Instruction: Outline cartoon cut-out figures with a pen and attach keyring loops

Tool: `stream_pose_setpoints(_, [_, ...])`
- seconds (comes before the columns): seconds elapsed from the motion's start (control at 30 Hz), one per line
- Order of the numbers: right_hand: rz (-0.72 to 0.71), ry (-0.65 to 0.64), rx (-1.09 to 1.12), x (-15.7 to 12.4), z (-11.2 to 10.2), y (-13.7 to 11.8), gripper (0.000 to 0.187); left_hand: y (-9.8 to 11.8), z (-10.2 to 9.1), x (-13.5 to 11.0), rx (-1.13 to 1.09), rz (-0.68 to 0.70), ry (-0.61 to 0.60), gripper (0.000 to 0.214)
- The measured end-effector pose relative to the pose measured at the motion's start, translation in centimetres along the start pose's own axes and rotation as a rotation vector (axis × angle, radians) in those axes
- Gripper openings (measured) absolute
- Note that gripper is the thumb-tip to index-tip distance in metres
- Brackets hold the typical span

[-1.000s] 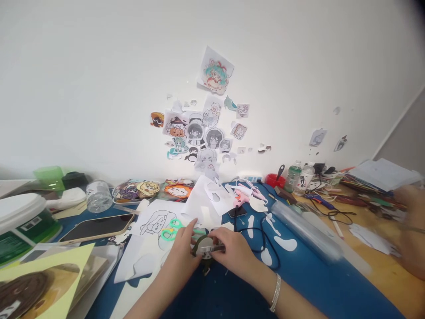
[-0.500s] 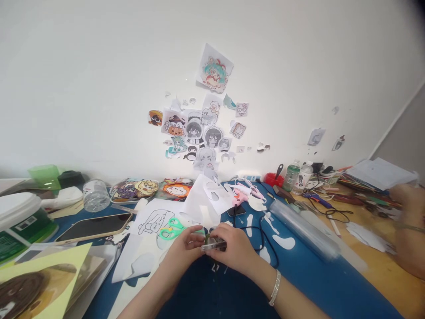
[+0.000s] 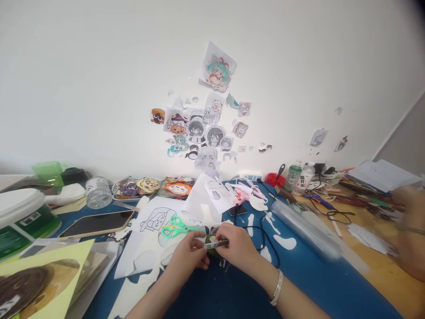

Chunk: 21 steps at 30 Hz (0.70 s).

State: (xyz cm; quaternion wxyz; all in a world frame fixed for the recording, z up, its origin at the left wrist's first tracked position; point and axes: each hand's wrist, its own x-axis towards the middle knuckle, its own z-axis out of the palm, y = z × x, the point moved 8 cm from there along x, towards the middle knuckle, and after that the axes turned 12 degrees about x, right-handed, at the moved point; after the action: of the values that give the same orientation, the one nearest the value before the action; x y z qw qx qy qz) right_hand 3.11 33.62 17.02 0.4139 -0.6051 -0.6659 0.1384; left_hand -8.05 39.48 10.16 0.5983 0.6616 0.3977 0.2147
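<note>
Holding: both hands are pinching a small dark round piece (image 3: 212, 242), low centre of the frame, just above the blue tabletop (image 3: 315, 283).
Left hand (image 3: 187, 258): fingers are curling closed on its left edge.
Right hand (image 3: 236, 249): fingertips are gripping its right side.
Nearby: green scissors (image 3: 175, 228) are lying just upper left, on white paper (image 3: 151, 212).

glossy phone (image 3: 97, 223), plastic scissors (image 3: 177, 227), matt blue mat (image 3: 308, 274)

We log left forearm (image 3: 150, 297) and right forearm (image 3: 299, 303) angled in from the near edge, converging. Left hand (image 3: 187, 256) and right hand (image 3: 237, 249) meet fingertip to fingertip, fingers curled, pinched closed, palms down.
</note>
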Motion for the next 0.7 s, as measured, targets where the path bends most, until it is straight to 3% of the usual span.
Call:
stream_pose_setpoints(0.23, [0.032,0.048,0.067,0.2,-0.4,0.4,0.016,0.5,-0.3,-0.1,0.087,0.013,0.028,0.039])
stream_pose_setpoints(0.5, [0.011,-0.027,0.185,-0.1,0.6,-0.4,0.016,1.2,0.5,-0.6,0.176,0.007,0.026,0.046])
stream_pose_setpoints(0.7, [0.037,0.055,0.178,0.2,-0.4,0.5,0.015,1.6,0.2,-0.9,0.207,0.025,0.039,0.048])
